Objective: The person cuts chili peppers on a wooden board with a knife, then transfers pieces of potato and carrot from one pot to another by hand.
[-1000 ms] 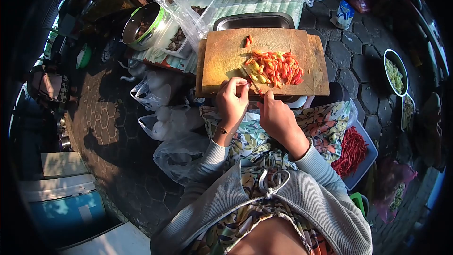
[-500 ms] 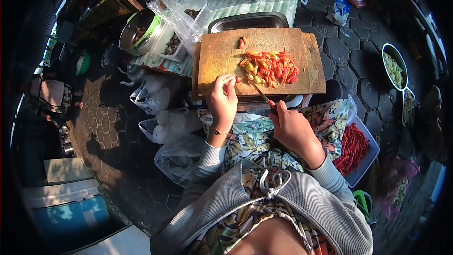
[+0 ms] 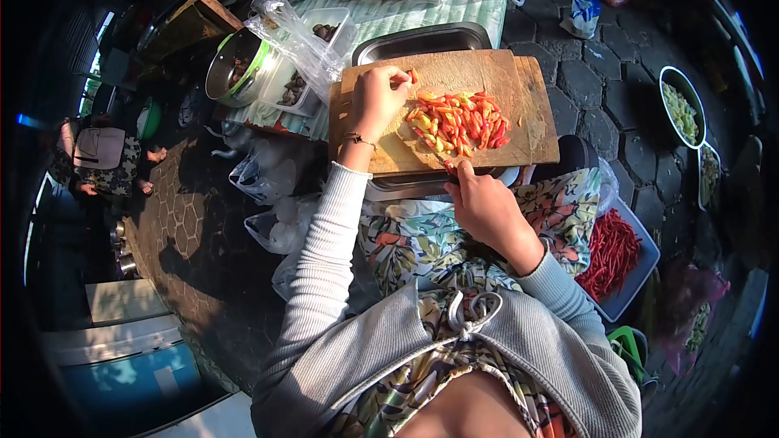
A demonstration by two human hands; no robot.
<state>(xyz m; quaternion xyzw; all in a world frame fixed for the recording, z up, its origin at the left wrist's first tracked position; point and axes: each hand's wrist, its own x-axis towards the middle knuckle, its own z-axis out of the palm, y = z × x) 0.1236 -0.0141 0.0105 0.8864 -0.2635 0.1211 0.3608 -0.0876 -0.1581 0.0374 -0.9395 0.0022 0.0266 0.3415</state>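
Note:
A wooden cutting board (image 3: 365, 146) lies across a black tray (image 3: 422, 39), and a pile of cut red and orange chilies (image 3: 462, 120) rests on its middle. At the board's upper left, my left hand (image 3: 380, 99) pinches a small red chili (image 3: 414, 75) between thumb and finger. My right hand (image 3: 487, 204) is closed round the red handle of a knife (image 3: 446, 164) at the board's near edge. The knife's blade points up and left beside the pile and is partly hard to make out.
Left of the board stand a green-rimmed pot (image 3: 235, 69) and plastic tubs (image 3: 339, 24) of dark pieces. Clear bags (image 3: 264, 170) lie below. A tub of long red chilies (image 3: 641, 268) sits at right, with a bowl (image 3: 682, 105) beyond. Another person (image 3: 101, 154) is at far left.
My left hand has moved up from the board's near-left side to the small chili at the top. My right hand and the knife have shifted slightly left and toward the board.

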